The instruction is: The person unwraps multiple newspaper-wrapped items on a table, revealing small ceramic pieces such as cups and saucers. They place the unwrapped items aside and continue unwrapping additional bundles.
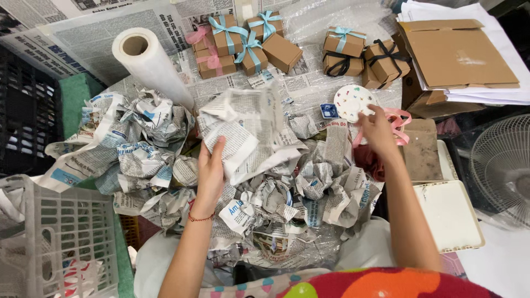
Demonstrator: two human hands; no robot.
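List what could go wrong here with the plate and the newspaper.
1. The right hand grips the small white patterned plate only at its edge; it might slip and chip.
2. The left hand holds a crumpled newspaper sheet that looks thin and may tear.
3. The pink ribbon lies by the right hand and could snag.

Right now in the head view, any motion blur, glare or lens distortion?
Head view: the newspaper sheet in the left hand is motion-blurred; the right hand at the plate is sharp. Light is even and soft, with mild glare on the plastic wrap. Wide-angle bending shows at the edges.
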